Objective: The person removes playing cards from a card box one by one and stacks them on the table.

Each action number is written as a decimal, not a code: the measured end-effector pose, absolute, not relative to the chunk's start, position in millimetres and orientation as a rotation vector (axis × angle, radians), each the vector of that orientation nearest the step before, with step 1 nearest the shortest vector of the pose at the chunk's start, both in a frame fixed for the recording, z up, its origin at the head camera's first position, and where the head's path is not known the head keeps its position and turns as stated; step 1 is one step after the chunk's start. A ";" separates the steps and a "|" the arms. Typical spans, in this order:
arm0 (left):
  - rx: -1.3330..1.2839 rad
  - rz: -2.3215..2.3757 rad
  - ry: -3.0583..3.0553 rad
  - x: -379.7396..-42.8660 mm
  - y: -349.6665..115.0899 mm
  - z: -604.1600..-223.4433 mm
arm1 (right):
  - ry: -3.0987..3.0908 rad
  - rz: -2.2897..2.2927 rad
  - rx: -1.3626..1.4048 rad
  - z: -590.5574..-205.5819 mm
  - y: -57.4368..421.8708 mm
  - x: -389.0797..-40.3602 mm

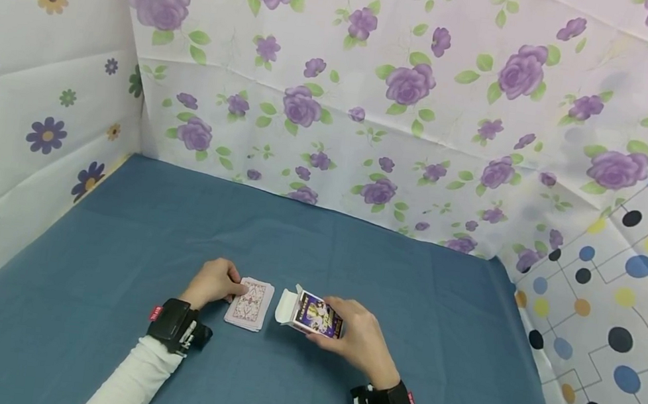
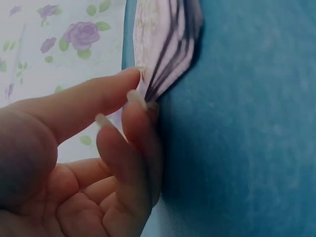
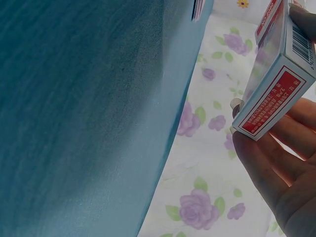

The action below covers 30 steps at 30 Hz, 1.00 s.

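A stack of playing cards with a red patterned back lies on the blue cloth. At its upper left corner my left hand pinches the cards between thumb and fingers. In the left wrist view the edges of the cards fan apart slightly near the fingertips. My right hand grips a card box above the cloth, right of the stack. The box's flap is open and points left toward the cards. Its bottom end, with a red label, shows in the right wrist view; the inside is hidden.
A blue cloth covers the table. Behind it hangs a white sheet with purple roses. Patterned sheets stand along the left and right sides. Each wrist wears a black camera band.
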<state>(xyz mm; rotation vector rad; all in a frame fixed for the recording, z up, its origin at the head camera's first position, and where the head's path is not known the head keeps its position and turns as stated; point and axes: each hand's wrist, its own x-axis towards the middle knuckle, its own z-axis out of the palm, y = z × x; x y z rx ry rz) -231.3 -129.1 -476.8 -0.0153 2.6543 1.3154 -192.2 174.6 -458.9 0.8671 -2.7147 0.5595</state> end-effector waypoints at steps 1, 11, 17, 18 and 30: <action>-0.010 1.305 2.663 -230.8 -128.4 -476.4 | -2.717 0.559 0.867 -458.9 174.4 -192.2; 0.095 1.256 2.815 -223.1 -112.2 -457.1 | -2.710 0.550 0.880 -458.2 174.0 -193.1; 0.493 1.532 2.542 -209.0 -83.2 -432.8 | -2.691 0.552 0.909 -454.9 173.5 -193.1; 0.519 1.524 2.518 -206.2 -78.6 -432.3 | -2.687 0.551 0.912 -454.2 173.3 -193.1; 0.499 1.474 2.396 -199.1 -64.9 -442.1 | -2.651 0.526 0.944 -449.3 170.6 -189.0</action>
